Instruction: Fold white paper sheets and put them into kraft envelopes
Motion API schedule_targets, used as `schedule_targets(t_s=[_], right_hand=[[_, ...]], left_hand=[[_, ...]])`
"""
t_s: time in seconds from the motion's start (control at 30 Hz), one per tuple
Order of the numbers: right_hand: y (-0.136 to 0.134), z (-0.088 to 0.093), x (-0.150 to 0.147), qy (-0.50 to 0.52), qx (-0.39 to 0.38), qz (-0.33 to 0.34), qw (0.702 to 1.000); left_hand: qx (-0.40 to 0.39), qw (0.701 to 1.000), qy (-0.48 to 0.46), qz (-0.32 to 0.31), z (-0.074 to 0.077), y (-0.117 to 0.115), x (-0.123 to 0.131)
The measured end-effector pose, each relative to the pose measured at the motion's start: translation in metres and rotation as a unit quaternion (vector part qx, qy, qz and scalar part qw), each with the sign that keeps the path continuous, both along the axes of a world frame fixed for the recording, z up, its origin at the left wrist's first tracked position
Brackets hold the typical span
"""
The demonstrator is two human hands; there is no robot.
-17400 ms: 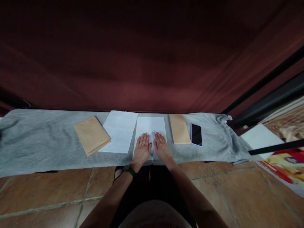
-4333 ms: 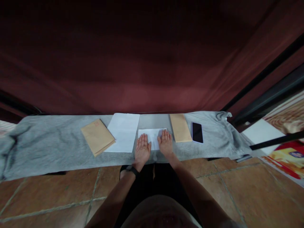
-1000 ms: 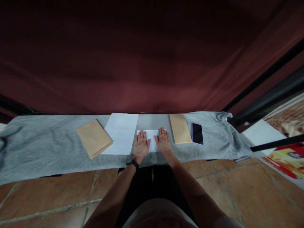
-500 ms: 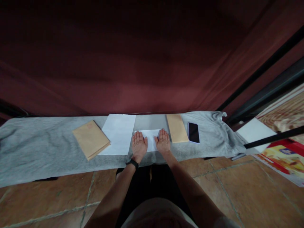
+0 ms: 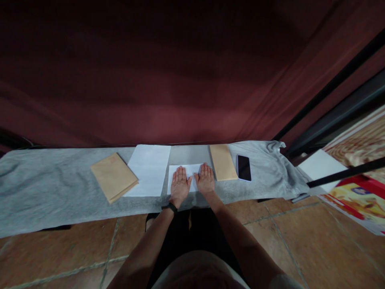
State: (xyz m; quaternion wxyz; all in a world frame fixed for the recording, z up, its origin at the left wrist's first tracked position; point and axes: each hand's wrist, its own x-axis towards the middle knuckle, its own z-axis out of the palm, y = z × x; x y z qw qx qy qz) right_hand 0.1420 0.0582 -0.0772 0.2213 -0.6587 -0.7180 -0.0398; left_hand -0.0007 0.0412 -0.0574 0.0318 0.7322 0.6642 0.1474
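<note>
A small folded sheet of white paper (image 5: 172, 176) lies on the grey cloth in front of me. My left hand (image 5: 179, 184) rests flat on its left half, palm down, a dark band on the wrist. On its right end lies my right hand (image 5: 205, 180), also flat, with fingers stretched. Both hands cover much of the paper, and the two thumbs point toward each other with a small gap. Larger white sheets (image 5: 150, 168) with a faint crease lie to the left. Close to my right hand is a brown envelope (image 5: 224, 162).
A stack of brown envelopes (image 5: 114, 176) sits at the left, overlapping the white sheets' edge. A phone (image 5: 244, 168) lies right of the single envelope. The grey cloth (image 5: 54, 180) covers a narrow bench against a dark red curtain (image 5: 180, 100). Black bars and a red-yellow box (image 5: 357, 198) stand right.
My left hand has slid right along the folded paper, toward my right hand, uncovering the paper's left edge. My right hand stays at the right end.
</note>
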Motion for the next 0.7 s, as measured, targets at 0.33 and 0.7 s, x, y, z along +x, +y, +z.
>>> schedule_targets(t_s=[0.33,0.7], right_hand=[[-0.001,-0.001,-0.001,-0.011,-0.009,-0.007,1.0],[-0.01,0.017,-0.009,0.026,-0.03,0.018,0.999]], left_hand=[[0.054,0.997,-0.019,0.06,-0.006,-0.021,-0.024],[0.049,0.999,0.016,-0.007,0.001,-0.061,-0.021]])
